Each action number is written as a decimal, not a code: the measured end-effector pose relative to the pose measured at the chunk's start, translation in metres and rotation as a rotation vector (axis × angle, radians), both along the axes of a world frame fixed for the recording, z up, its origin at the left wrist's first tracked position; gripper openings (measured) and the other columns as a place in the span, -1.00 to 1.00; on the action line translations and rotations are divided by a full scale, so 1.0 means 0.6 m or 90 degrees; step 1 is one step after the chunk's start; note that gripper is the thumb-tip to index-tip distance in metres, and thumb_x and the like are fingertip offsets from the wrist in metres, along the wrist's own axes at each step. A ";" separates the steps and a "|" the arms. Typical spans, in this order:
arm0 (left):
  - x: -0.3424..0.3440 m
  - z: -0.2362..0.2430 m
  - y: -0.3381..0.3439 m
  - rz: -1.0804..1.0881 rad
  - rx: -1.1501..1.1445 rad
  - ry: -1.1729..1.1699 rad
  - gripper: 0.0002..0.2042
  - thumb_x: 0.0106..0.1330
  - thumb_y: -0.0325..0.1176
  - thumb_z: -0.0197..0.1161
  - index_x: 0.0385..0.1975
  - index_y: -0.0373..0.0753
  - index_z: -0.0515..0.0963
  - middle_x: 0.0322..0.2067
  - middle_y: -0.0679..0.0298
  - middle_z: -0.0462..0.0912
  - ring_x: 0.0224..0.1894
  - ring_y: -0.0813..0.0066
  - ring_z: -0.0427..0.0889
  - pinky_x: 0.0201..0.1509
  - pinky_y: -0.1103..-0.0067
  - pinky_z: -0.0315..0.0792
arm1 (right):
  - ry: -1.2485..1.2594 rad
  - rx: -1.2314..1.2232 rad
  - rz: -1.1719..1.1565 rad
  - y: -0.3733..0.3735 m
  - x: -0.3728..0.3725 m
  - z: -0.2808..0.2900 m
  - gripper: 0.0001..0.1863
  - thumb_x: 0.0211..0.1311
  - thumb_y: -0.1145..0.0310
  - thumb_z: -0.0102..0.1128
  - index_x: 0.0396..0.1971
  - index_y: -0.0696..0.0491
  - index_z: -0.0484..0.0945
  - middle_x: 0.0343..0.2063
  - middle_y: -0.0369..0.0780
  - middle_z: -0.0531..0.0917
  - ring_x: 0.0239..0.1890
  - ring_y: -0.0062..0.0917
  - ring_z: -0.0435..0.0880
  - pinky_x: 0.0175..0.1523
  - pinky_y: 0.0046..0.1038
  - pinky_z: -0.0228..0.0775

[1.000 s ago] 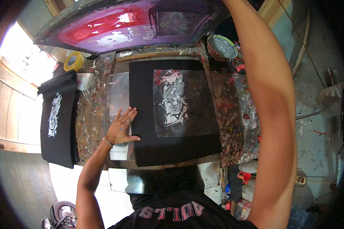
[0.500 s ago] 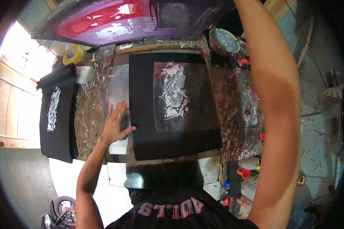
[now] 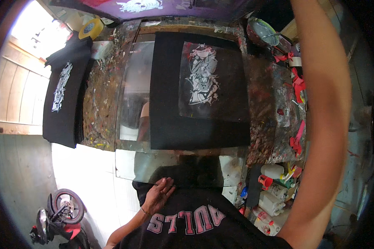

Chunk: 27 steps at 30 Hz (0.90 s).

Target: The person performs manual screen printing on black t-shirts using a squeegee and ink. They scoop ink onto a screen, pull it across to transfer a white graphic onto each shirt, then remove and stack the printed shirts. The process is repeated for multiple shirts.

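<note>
Apparently empty, left grip (image 3: pixel 160 195) loosely curled | black sheet (image 3: pixel 166 91) ahead, apart | right grip unseen

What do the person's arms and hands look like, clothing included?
The left hand is ungloved with a thin bracelet at its wrist. The right arm shows no sleeve; the right hand is out of view. The black top has pink block lettering with pale outlines.

Screen-printing workshop — paint-crusted bench (image 3: pixel 99 103) | purple screen (image 3: pixel 174 9) | paint bowl (image 3: pixel 265 33) | printed black sheets (image 3: pixel 64 124), stacked
</note>
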State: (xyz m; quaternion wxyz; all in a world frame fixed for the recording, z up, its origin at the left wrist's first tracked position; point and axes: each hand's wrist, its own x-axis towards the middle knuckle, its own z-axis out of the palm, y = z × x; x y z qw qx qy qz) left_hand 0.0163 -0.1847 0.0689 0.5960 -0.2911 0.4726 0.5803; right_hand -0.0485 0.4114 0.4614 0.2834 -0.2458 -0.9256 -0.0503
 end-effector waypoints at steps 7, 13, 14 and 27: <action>0.008 -0.029 -0.011 -0.005 0.017 0.073 -0.73 0.54 -0.30 0.20 0.07 -0.35 0.50 0.16 0.02 0.59 0.29 0.16 0.53 0.48 0.19 0.38 | -0.001 0.074 0.011 0.015 -0.020 -0.011 -0.01 0.23 -0.49 0.00 -0.19 0.37 0.67 -0.16 0.33 0.67 -0.05 0.11 0.71 0.11 -0.09 0.49; -0.006 -0.027 -0.023 -0.072 0.048 -0.001 -0.65 0.53 -0.27 0.22 0.12 -0.43 0.49 0.15 -0.06 0.60 0.24 0.15 0.59 0.42 0.27 0.44 | -0.019 0.022 -0.012 0.008 -0.011 -0.002 -0.03 0.26 -0.47 -0.01 -0.20 0.37 0.67 -0.17 0.33 0.67 -0.04 0.11 0.70 0.13 -0.10 0.48; -0.016 -0.012 -0.024 -0.094 0.033 -0.047 -0.64 0.53 -0.27 0.22 0.12 -0.44 0.49 0.14 -0.06 0.61 0.23 0.15 0.60 0.41 0.29 0.46 | -0.024 0.020 -0.025 0.018 -0.012 0.000 -0.04 0.26 -0.46 -0.01 -0.19 0.36 0.67 -0.16 0.32 0.67 -0.04 0.10 0.70 0.13 -0.11 0.48; -0.358 0.019 0.267 -0.796 0.208 1.429 0.01 0.13 0.27 0.43 0.51 -0.19 0.21 0.52 0.12 0.21 0.59 0.05 0.07 0.61 0.03 -0.13 | -0.042 0.000 -0.044 -0.021 -0.008 0.006 -0.11 0.29 -0.39 -0.02 -0.20 0.33 0.69 -0.10 0.31 0.65 0.05 0.16 0.64 0.22 -0.09 0.46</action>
